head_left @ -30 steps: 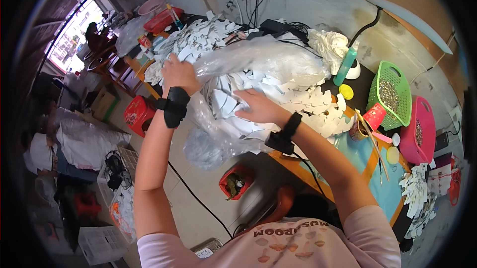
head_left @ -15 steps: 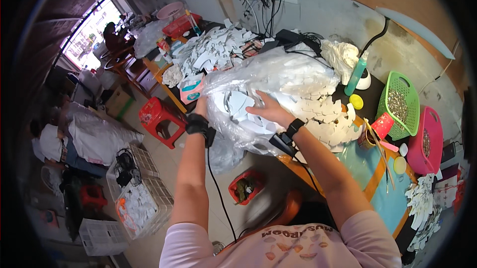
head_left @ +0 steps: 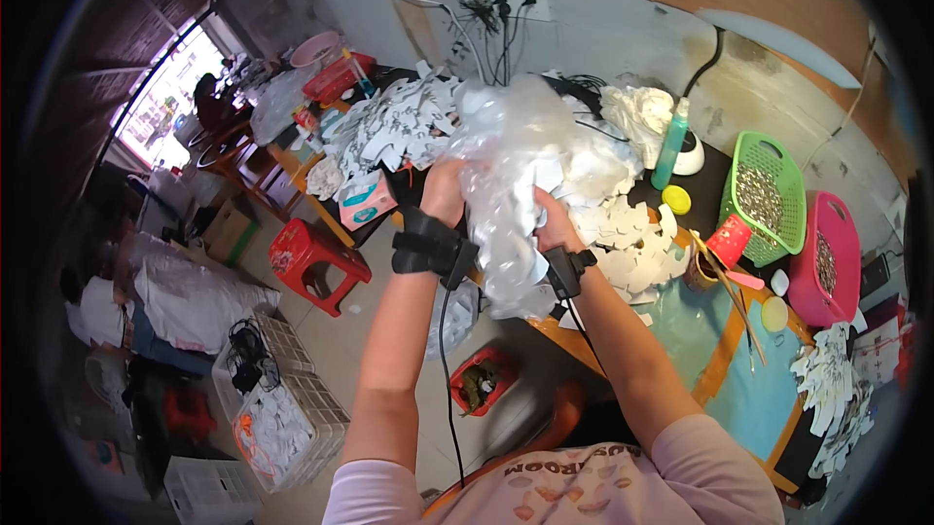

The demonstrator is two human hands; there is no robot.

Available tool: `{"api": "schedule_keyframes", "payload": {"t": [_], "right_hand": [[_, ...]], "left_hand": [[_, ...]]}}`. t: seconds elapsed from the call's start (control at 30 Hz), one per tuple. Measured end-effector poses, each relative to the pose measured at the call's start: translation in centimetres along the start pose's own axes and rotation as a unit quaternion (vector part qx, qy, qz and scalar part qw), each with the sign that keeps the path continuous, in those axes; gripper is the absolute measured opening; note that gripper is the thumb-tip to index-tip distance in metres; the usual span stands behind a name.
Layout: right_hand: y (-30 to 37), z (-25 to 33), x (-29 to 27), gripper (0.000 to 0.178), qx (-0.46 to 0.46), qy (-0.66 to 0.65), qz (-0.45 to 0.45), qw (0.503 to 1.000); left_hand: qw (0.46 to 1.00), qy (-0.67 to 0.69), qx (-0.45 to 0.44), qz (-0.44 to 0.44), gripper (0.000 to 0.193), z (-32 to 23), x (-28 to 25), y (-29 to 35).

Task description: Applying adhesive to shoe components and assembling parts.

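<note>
A crumpled clear plastic bag (head_left: 506, 150) with white pieces inside stands gathered upright over the table's front edge. My left hand (head_left: 445, 192) grips its left side, the fingers partly hidden by the plastic. On the other side my right hand (head_left: 556, 221) holds the bag, thumb up near a white piece that shows at its opening. Both wrists wear black straps with small devices and cables. Right of the bag lies a spread of cream-white flat cut pieces (head_left: 637, 248). A pink tissue pack (head_left: 366, 198) sits left of my left hand.
Another heap of white pieces (head_left: 394, 126) covers the table's far left. At right stand a green basket (head_left: 764, 199), a pink basket (head_left: 825, 262), a green bottle (head_left: 671, 144) and a red cup (head_left: 730, 241). A red stool (head_left: 316, 262) and a crate (head_left: 282, 418) stand on the floor.
The bag, earlier lying spread across the table, is now lifted and bunched upright between my hands. My left hand has moved right, onto the bag; the right hand has closed on it.
</note>
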State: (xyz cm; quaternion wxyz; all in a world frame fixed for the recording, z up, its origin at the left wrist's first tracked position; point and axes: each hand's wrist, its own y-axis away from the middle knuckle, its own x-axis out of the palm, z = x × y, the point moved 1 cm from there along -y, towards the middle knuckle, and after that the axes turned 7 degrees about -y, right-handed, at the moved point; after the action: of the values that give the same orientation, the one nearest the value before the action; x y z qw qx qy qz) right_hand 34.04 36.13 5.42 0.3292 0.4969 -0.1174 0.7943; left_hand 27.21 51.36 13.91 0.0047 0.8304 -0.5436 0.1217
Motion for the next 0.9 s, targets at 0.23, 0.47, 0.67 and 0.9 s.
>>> {"api": "schedule_keyframes", "payload": {"t": [0.23, 0.47, 0.67, 0.9], "right_hand": [[6.4, 4.6, -2.5, 0.034, -0.031, -0.078, 0.010, 0.996], [10.2, 5.4, -6.7, 0.053, -0.112, 0.120, -0.072, 0.984], [11.3, 5.4, -5.9, 0.071, -0.410, 0.529, -0.194, 0.718], [9.4, 7.4, -0.4, 0.088, -0.305, 0.724, -0.150, 0.600]], "left_hand": [[0.990, -0.019, -0.061, 0.127, 0.031, -3.5, 5.6, -1.9], [0.987, 0.075, -0.143, -0.008, 0.034, -0.6, 8.2, -1.9], [0.849, -0.505, 0.046, 0.151, 0.031, 3.3, 1.3, -5.7], [0.985, -0.167, 0.018, 0.049, 0.020, 4.2, 4.8, -5.2]]}}
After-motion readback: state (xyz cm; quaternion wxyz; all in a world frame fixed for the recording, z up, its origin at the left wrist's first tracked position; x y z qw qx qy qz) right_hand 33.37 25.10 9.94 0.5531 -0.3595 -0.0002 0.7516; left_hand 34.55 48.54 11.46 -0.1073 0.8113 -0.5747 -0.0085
